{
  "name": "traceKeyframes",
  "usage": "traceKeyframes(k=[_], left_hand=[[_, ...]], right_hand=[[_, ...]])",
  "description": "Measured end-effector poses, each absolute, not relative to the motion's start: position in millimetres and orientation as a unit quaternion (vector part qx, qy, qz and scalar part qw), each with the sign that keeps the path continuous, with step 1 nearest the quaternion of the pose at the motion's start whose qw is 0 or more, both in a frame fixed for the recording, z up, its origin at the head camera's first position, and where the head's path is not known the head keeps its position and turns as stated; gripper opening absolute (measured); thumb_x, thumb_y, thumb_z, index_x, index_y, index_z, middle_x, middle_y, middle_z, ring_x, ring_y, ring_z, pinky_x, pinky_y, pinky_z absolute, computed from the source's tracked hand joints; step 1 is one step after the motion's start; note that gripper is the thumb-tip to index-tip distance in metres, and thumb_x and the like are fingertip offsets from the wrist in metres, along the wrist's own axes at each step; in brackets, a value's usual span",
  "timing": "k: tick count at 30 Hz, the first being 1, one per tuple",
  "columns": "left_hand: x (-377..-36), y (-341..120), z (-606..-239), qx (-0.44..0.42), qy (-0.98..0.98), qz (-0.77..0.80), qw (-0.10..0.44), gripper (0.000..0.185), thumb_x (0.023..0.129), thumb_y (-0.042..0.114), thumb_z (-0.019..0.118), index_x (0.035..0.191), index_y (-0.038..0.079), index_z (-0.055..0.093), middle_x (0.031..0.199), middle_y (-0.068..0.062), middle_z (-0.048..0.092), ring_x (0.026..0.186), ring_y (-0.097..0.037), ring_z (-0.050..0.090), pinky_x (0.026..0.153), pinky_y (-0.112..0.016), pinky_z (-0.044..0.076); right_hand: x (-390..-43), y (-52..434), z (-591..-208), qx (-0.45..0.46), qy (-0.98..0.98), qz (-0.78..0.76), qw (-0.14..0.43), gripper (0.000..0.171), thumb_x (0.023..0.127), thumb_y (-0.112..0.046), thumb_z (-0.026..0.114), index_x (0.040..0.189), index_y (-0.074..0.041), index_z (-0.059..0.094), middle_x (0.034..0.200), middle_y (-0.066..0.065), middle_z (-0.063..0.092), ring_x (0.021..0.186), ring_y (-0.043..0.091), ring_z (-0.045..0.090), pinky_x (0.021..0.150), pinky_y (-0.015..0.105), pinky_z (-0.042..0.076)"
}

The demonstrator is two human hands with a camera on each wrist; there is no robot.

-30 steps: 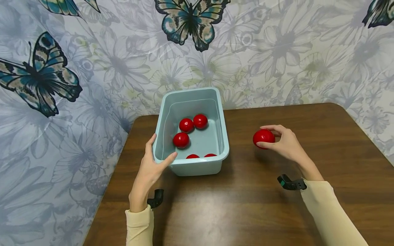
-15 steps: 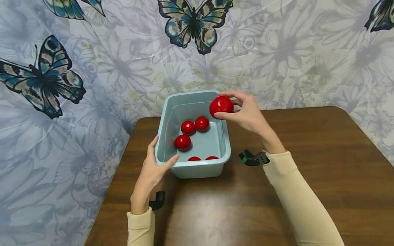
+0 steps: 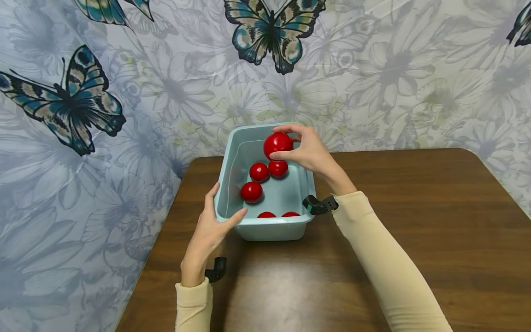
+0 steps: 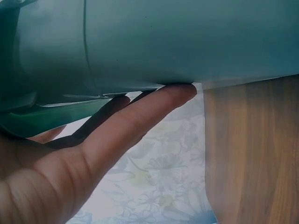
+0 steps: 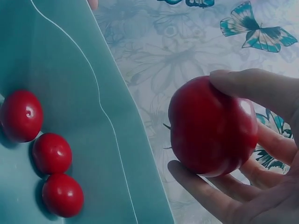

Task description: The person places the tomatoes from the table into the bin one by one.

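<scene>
Right hand: your right hand (image 3: pixel 309 150) grasps a glossy red round tomato (image 3: pixel 278 144), thumb below and fingers (image 5: pixel 254 88) curled over its top. It hangs above the far part of the tub, clear of the fruit beneath.

Left hand: your left hand (image 3: pixel 211 226) clasps the near left corner of the pale blue rectangular plastic tub (image 3: pixel 271 230), thumb over the rim and straight fingers (image 4: pixel 140 119) laid along the outer wall.

Container: the tub stands on the dark brown wooden table (image 3: pixel 415 207), at its far left part, close to the butterfly-patterned wall covering (image 3: pixel 83 138).

Contents: five smaller red tomatoes show inside. Two (image 3: pixel 268 170) lie touching near the far middle, one (image 3: pixel 251 192) sits alone towards the left wall, and two (image 3: pixel 278 215) are half hidden behind the near rim. Nothing else is seen on the tub floor.

Risk, drop: in my judgement a release from this height would land the held tomato on the touching pair directly below it. Bruising or a split skin could follow.

Risk, bounce: the tomato could roll off that pair and strike the far wall.

Risk, tub shift: the tub sits near the table's left edge. A push from your bracing hand could slide it.

Risk, grip: the skin looks smooth and shiny, so a light hold may slip.
</scene>
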State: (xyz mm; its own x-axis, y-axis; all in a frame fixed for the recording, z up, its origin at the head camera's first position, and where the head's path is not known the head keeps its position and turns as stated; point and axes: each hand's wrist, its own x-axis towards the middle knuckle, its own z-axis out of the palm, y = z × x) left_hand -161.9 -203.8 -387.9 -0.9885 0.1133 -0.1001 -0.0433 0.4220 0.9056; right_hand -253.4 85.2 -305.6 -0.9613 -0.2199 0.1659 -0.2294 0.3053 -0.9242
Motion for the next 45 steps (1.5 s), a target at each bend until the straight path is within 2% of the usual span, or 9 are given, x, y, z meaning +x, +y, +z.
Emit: traceKeyframes(k=[5,9,13,16,22,30,45], left_hand=[[-160.4,-201.7,-388.3,0.019,0.84,0.537,0.07,0.105,0.091,0.046,0.081,0.167,0.032,0.011,0.163,-0.005,0.035,0.144,-0.032,0.042,0.116,-0.058,0.039],[-159.7,-201.1,-388.4,0.016,0.844,0.531,0.072,0.105,0.091,0.048,0.08,0.167,0.033,0.011,0.164,-0.004,0.035,0.144,-0.032,0.042,0.116,-0.058,0.039],[-160.8,-201.1,-388.0,0.014,0.846,0.528,0.07,0.105,0.091,0.048,0.08,0.168,0.033,0.011,0.163,-0.004,0.035,0.144,-0.032,0.043,0.115,-0.058,0.039],[-161.4,-201.2,-387.6,0.014,0.846,0.528,0.069,0.105,0.091,0.048,0.08,0.168,0.031,0.011,0.163,-0.005,0.036,0.143,-0.032,0.043,0.115,-0.058,0.039],[-160.8,-201.6,-388.0,0.016,0.845,0.529,0.073,0.104,0.091,0.046,0.08,0.168,0.031,0.011,0.163,-0.005,0.036,0.143,-0.032,0.043,0.115,-0.058,0.039],[-161.7,-203.1,-387.8,0.018,0.848,0.524,0.071,0.104,0.092,0.047,0.079,0.168,0.031,0.01,0.164,-0.006,0.035,0.143,-0.034,0.042,0.116,-0.059,0.038],[-163.2,-204.3,-387.8,0.027,0.855,0.512,0.073,0.104,0.093,0.048,0.078,0.168,0.03,0.009,0.164,-0.007,0.035,0.144,-0.034,0.042,0.116,-0.059,0.037]], right_hand=[[-252.7,87.5,-308.4,0.139,-0.809,0.571,-0.001,0.056,0.086,-0.01,0.086,0.138,-0.007,0.066,0.14,0.012,0.062,0.118,0.033,0.064,0.087,0.04,0.058],[-251.6,88.7,-310.1,0.142,-0.813,0.565,-0.009,0.055,0.088,-0.008,0.084,0.139,-0.007,0.066,0.142,0.012,0.062,0.125,0.034,0.062,0.094,0.046,0.057],[-251.1,91.7,-310.6,0.158,-0.819,0.551,-0.02,0.057,0.091,-0.009,0.081,0.144,-0.008,0.061,0.147,0.012,0.059,0.134,0.035,0.057,0.108,0.052,0.048],[-249.8,94.9,-310.7,0.167,-0.824,0.541,-0.022,0.059,0.092,-0.011,0.08,0.147,-0.009,0.059,0.148,0.013,0.057,0.136,0.034,0.055,0.113,0.055,0.042],[-243.0,105.2,-312.9,0.166,-0.818,0.55,-0.031,0.058,0.093,-0.008,0.078,0.147,-0.008,0.057,0.148,0.014,0.056,0.137,0.035,0.053,0.115,0.055,0.04],[-237.8,124.0,-312.9,0.16,-0.812,0.562,-0.014,0.057,0.095,-0.004,0.075,0.148,-0.003,0.054,0.149,0.018,0.054,0.139,0.039,0.051,0.117,0.055,0.039],[-231.0,161.2,-318.0,0.129,-0.828,0.546,-0.008,0.057,0.098,-0.007,0.072,0.15,-0.003,0.051,0.15,0.019,0.052,0.141,0.04,0.048,0.116,0.053,0.041]])
